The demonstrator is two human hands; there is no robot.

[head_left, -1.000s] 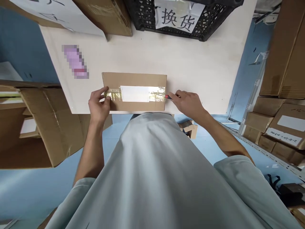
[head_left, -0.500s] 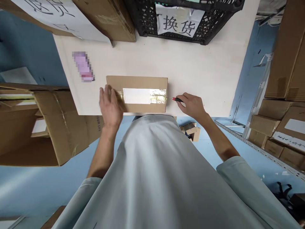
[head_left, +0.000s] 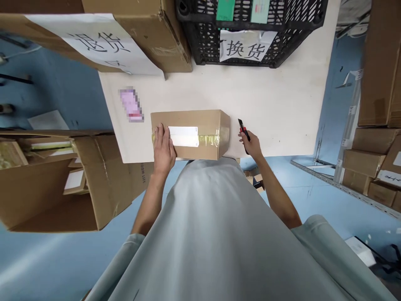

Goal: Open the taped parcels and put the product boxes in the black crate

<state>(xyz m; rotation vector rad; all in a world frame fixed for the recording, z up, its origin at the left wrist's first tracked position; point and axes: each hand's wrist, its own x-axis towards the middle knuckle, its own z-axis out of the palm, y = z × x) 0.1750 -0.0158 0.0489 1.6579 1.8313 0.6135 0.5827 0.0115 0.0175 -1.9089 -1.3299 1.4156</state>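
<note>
A closed brown cardboard box (head_left: 191, 118) lies at the front edge of the white table (head_left: 282, 125). On its top are a white label (head_left: 184, 136) and a strip of shiny yellowish tape (head_left: 209, 140). My left hand (head_left: 164, 150) rests on the box's left end, fingers stretched out over the cardboard beside the label. To the right of the box, apart from it, my right hand (head_left: 252, 144) is closed around a black and red utility knife (head_left: 243, 130), whose tip points up and away from me.
A large carton (head_left: 175, 37) with a hanging paper sheet and a black plastic crate (head_left: 200, 46) stand at the table's back. A blurred pink item (head_left: 130, 104) lies at left. An open carton (head_left: 115, 184) holding smaller boxes is at left; stacked boxes (head_left: 363, 163) stand at right.
My right hand has drawn the utility knife away from the box's right end and turned it upward. The box is tilted so its right side shows. The camera view has shifted too.
</note>
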